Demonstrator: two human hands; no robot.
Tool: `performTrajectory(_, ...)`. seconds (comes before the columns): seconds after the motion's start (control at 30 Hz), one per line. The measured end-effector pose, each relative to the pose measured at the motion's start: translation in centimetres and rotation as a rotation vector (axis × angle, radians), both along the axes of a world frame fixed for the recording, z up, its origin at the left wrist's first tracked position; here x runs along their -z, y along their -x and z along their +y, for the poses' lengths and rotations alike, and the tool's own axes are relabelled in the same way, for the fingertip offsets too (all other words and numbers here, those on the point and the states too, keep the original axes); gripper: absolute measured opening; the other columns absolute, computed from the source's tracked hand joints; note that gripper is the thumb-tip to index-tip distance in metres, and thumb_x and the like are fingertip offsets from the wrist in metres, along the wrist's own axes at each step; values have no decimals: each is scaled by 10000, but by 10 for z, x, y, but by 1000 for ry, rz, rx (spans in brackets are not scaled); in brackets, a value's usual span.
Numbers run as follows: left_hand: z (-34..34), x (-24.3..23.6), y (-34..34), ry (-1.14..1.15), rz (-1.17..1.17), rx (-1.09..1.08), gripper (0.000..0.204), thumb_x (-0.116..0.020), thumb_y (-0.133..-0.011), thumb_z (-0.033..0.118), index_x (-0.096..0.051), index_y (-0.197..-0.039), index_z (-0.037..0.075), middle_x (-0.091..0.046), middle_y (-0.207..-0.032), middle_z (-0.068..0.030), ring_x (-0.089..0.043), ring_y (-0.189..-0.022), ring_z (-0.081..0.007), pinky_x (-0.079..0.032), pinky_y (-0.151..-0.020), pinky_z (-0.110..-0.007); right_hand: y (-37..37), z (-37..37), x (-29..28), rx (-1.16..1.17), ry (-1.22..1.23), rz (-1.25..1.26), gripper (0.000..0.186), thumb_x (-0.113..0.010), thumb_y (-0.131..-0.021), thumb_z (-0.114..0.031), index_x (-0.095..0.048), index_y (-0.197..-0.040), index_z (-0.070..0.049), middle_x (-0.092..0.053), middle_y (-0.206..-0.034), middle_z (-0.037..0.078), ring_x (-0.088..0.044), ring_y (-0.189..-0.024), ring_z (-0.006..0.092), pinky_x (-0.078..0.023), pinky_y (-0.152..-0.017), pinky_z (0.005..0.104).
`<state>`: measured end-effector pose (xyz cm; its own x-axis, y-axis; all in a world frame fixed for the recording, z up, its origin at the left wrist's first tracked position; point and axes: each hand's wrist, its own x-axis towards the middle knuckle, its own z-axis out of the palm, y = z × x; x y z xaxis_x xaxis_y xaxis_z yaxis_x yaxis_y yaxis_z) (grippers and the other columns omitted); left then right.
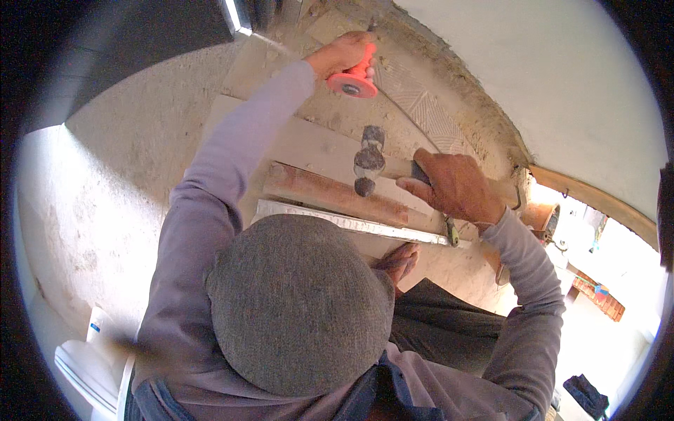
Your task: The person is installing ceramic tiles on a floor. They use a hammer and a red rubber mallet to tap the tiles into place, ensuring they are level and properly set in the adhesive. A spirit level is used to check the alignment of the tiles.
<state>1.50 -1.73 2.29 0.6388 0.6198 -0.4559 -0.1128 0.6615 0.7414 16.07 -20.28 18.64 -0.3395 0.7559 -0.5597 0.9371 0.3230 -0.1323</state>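
Observation:
My left hand (342, 56) is closed round the orange-red grip of a chisel (353, 85), whose round guard and struck end face back toward me. The chisel's dark tip points at the rough mortar at the far side; I cannot tell whether it touches. My right hand (456, 186) grips the dark handle of a hammer. The hammer's head (369, 161) hangs between the two hands, above pale boards or tiles and apart from the chisel. Both arms reach forward in grey sleeves.
A whitish straightedge (358, 224) lies in front of me beside a reddish-brown board (330, 191). Ridged adhesive (421, 102) covers a strip near the broken curved edge. A bare foot (400, 262) sits near the straightedge's right end. A bucket (540, 215) stands to the right.

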Motion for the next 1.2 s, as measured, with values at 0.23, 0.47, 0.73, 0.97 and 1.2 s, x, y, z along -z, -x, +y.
performTrajectory(0.23, 0, 11, -19, -62, -80, 41, 308, -393, -942, 362, -427, -916, 57, -484, -687, -58, -510, -551, -182, -474, -508, -372, -5, -13, 6, 44, 18, -47, 469, -516, -846, -479, -526, -886, -11, -610, -686, 193, -619, -643, 371, -488, -571, 469)
performTrajectory(0.47, 1, 20, -21, -88, -82, 30, 312, -404, -940, 363, -422, -860, 62, -484, -671, -51, -505, -535, -175, -461, -490, -356, -3, -8, 4, 3, -63, 22, 484, -505, -850, -496, -512, -897, -14, -620, -706, 184, -620, -633, 354, -489, -548, 445)
performTrajectory(0.73, 3, 3, -21, -143, -32, 75, 274, -339, -915, 280, -442, -928, 26, -544, -730, -90, -555, -568, -197, -486, -524, -361, -5, -2, 5, -193, -197, 58, 463, -511, -832, -511, -498, -874, -51, -575, -706, 131, -603, -639, 316, -463, -531, 419)
performTrajectory(0.97, 9, -9, -25, -219, 148, 110, 304, -298, -918, 247, -468, -930, -4, -575, -739, -103, -595, -612, -197, -500, -564, -364, -1, 34, 8, -574, -146, 70, 428, -543, -800, -493, -491, -866, -74, -544, -709, 99, -597, -668, 282, -466, -532, 399)
performTrajectory(1.2, 16, -6, -12, -203, 9, 80, 266, -442, -921, 293, -528, -946, 42, -613, -793, -83, -603, -677, -188, -504, -604, -349, 15, 35, -7, -265, -276, 46, 450, -527, -807, -504, -519, -874, -59, -583, -698, 149, -611, -642, 330, -484, -534, 435)
